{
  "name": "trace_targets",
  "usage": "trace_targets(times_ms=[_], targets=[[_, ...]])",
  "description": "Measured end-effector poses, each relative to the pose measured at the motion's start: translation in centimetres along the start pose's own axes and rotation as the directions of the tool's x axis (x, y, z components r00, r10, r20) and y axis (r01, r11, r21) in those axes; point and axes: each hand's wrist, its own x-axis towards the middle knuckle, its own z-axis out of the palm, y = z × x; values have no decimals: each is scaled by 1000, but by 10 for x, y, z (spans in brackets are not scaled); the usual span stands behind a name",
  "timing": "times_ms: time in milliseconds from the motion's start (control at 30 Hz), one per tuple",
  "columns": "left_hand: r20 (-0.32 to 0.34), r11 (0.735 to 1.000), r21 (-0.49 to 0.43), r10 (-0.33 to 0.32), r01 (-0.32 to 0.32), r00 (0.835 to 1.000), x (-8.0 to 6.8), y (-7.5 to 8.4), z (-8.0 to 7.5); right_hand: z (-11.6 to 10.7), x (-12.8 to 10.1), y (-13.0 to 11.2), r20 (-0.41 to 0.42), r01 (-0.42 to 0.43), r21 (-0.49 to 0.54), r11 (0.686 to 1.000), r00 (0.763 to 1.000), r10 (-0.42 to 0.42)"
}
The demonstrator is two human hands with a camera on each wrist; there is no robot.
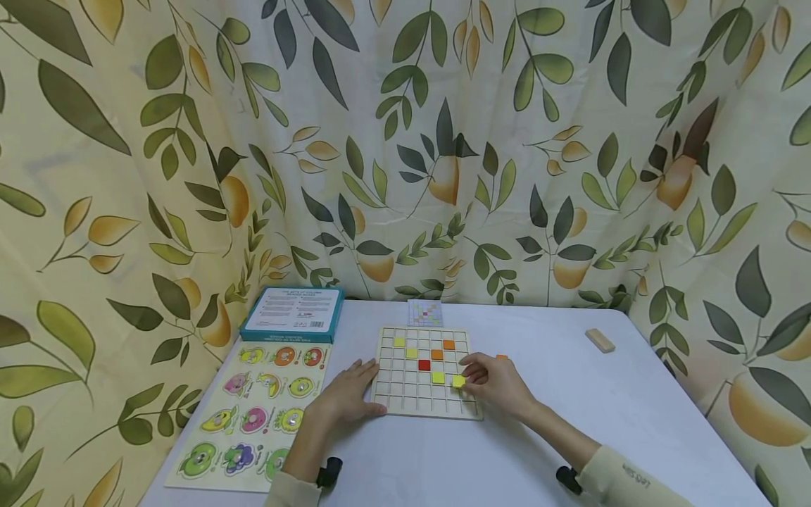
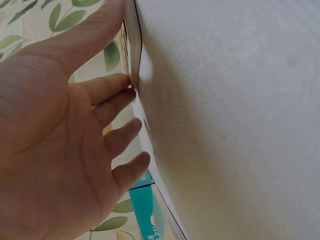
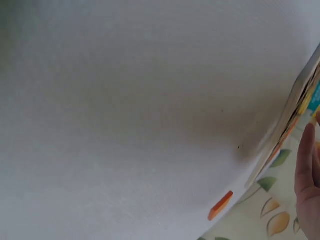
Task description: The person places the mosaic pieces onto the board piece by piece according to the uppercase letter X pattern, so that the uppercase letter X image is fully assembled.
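Note:
A pale wooden grid board lies on the white table. Yellow, orange and red square tiles sit in some of its cells, the red tile near the middle. My right hand is over the board's right edge, thumb and fingers pinching a yellow tile at a cell low on the right. At the board's left side rests my left hand, its fingers extended and its thumb by the near corner. In the left wrist view its thumb and fingertips meet the board's edge.
Behind the board lies a small patterned card. An orange tile is on the table beyond my right hand, and a wooden block farther right. On the left are a fruit-picture board and a teal box.

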Motion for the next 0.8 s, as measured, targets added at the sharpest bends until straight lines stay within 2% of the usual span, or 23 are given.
trace_targets(times_ms=[367, 800], targets=[[-3, 1000, 7, 4, -4, 1000, 1, -3, 1, 13, -3, 0, 60, -23, -5, 1000, 998, 23], [4, 1000, 6, 8, -8, 1000, 2, -3, 2, 17, -4, -3, 44, -21, -46, 999, 999, 23]])
